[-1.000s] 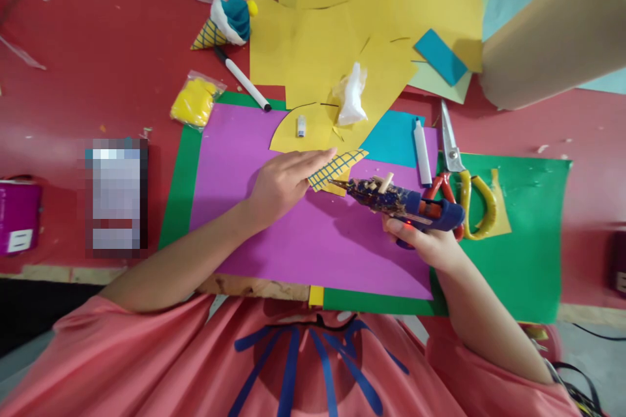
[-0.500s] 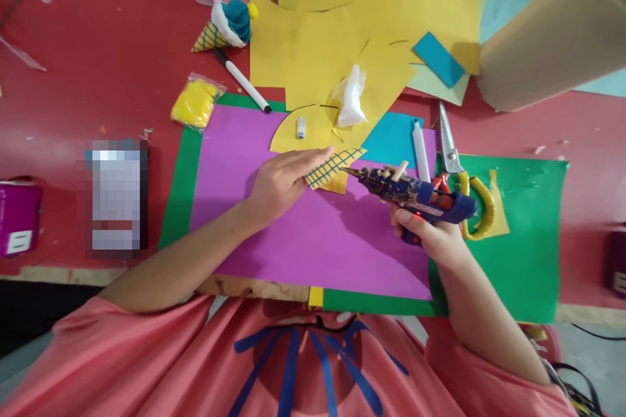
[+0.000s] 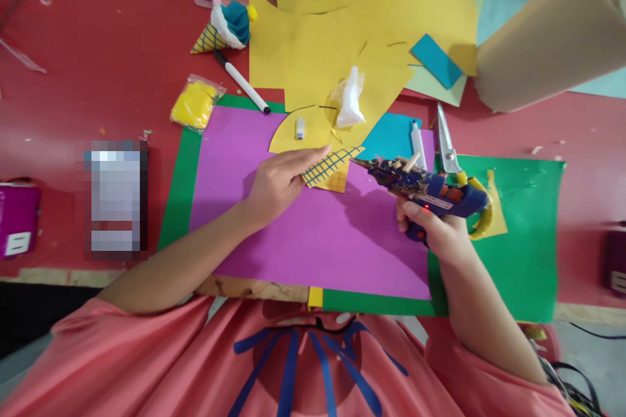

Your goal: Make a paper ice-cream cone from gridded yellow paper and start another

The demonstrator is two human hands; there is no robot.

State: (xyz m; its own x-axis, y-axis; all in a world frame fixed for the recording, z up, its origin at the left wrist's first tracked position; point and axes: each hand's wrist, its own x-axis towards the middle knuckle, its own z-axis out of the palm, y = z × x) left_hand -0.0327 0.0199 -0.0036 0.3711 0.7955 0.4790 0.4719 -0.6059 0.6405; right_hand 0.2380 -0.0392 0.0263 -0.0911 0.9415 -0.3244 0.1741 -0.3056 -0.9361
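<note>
Over purple rectangular paper sheet point(image 3: 313, 241), right hand point(image 3: 437, 231), clamped on grimy blue plastic glue gun point(image 3: 426, 187), has drawn nozzle toward outer tip of yellow blue-gridded paper piece point(image 3: 328, 168) gripped by left hand point(image 3: 274, 186); edge gluing seems nearly done.

The left hand point(image 3: 276, 186) covers one end of the gridded yellow card point(image 3: 330, 166), so its grip is partly hidden. Most fingers of the right hand point(image 3: 437, 231) disappear behind the hot glue gun point(image 3: 423, 184), whose label point(image 3: 437, 201) is too small to read; the gun also hides part of the scissors point(image 3: 447, 143). Pixelation blurs a rectangular object point(image 3: 115, 199). The view's edges cut off a purple box point(image 3: 18, 208) and the brown roll point(image 3: 548, 39).
</note>
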